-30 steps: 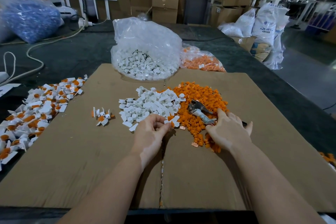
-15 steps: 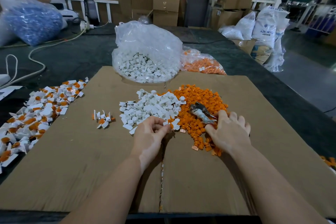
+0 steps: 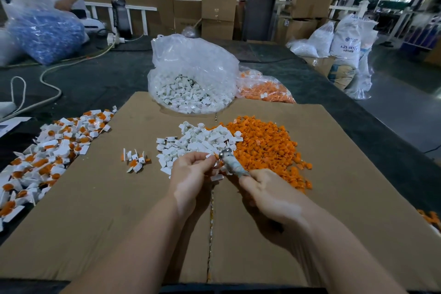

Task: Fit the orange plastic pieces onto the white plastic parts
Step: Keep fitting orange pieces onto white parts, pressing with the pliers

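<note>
Pinched in the left hand (image 3: 191, 174) is a small white plastic part (image 3: 209, 156), held up just above the cardboard sheet (image 3: 95, 210). Right beside it, the right hand (image 3: 267, 194) is curled tight around a metal tool wrapped in tape (image 3: 231, 162), whose tip touches an orange piece (image 3: 216, 156) at the white part. Far left lies a heap of joined white-and-orange parts (image 3: 47, 153), then a little bunch of them (image 3: 134, 160). Behind the hands sits a pile of loose white parts (image 3: 198, 141), and next to it a pile of orange pieces (image 3: 267, 148), small and round-topped.
</note>
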Demonstrator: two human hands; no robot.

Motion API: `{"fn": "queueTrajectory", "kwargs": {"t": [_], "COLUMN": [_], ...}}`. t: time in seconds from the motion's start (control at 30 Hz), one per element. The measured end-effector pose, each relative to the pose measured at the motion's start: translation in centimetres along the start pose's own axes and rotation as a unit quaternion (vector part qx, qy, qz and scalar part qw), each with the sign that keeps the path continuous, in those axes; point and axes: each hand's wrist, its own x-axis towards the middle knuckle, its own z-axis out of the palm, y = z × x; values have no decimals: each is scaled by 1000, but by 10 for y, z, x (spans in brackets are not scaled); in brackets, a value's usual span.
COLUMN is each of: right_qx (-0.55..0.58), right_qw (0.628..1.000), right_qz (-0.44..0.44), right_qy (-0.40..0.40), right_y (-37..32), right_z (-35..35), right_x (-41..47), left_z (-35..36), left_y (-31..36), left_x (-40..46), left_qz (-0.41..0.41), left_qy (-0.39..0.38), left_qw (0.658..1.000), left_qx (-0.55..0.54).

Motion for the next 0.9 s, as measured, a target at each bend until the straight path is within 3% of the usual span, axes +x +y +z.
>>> {"fn": "queueTrajectory", "kwargs": {"t": [0.2, 0.53, 0.9], "right_qx": [79, -31, -54], "right_qw": [996, 999, 998], "right_qz": [5, 10, 19], "right_qy": [-32, -23, 24], "right_y": [-8, -9, -10], "right_z": [-2, 3, 15], "right_x": [-4, -6, -5], "left_z": [-3, -2, -2], "left_y": [-2, -9, -5], "left_x": [6, 10, 5], "left_qz": [-15, 4, -9], "left_qy": [14, 20, 2], "left_qw": [999, 997, 999], "left_qx": [40, 74, 36]}}
